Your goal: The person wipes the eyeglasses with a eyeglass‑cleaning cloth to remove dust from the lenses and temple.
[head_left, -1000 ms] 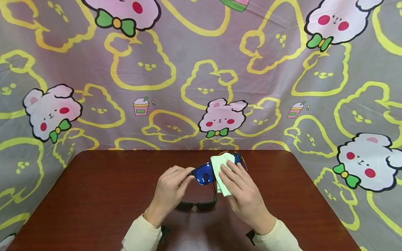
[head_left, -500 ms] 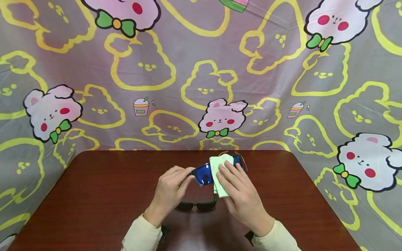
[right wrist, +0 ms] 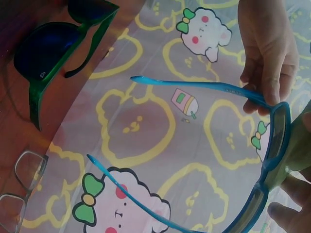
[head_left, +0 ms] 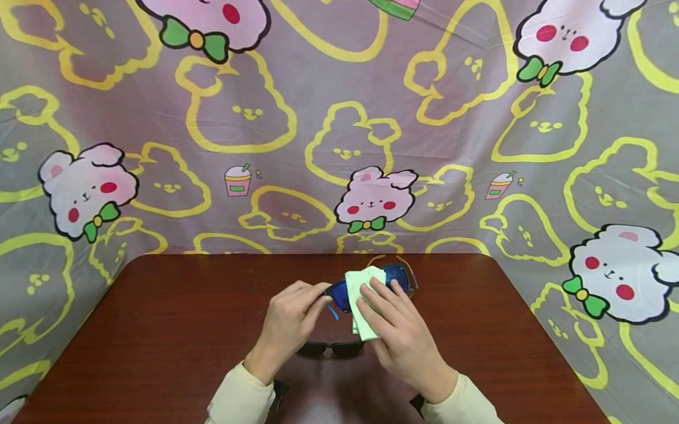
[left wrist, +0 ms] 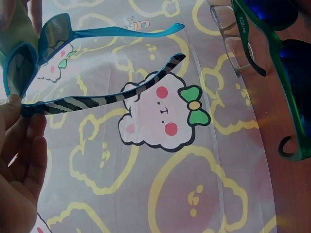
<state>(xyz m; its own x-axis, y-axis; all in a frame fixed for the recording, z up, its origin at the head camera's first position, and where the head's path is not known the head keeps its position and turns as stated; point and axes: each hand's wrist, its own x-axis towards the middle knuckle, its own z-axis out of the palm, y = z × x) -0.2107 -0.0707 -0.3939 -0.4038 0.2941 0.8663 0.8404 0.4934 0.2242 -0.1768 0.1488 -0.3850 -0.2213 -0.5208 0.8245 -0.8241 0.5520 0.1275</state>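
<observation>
Blue-framed sunglasses (head_left: 398, 277) with a striped temple arm (left wrist: 87, 104) are held up over the table. My left hand (head_left: 287, 312) pinches them at one hinge corner, thumb and fingertips on the frame. A folded pale green cloth (head_left: 366, 303) lies across the lenses. My right hand (head_left: 405, 330) holds the cloth there, fingers over its front. In the right wrist view, the blue frame (right wrist: 278, 133) has both temple arms unfolded, and the cloth (right wrist: 295, 150) sits on the outer side of the lenses. Part of the lenses is hidden by the cloth and right hand.
Green-framed sunglasses (right wrist: 53, 51) with dark blue lenses lie on the brown table (head_left: 176, 344), below the hands in the head view. Clear-lensed glasses (left wrist: 233, 43) are farther back. A patterned curtain (head_left: 288, 163) hangs behind the table and along its sides.
The cloth and right hand have slid left and slightly down across the lenses, uncovering more of the right lens. The sunglasses have tilted a little, and a blue temple tip now shows below. The left hand stays put.
</observation>
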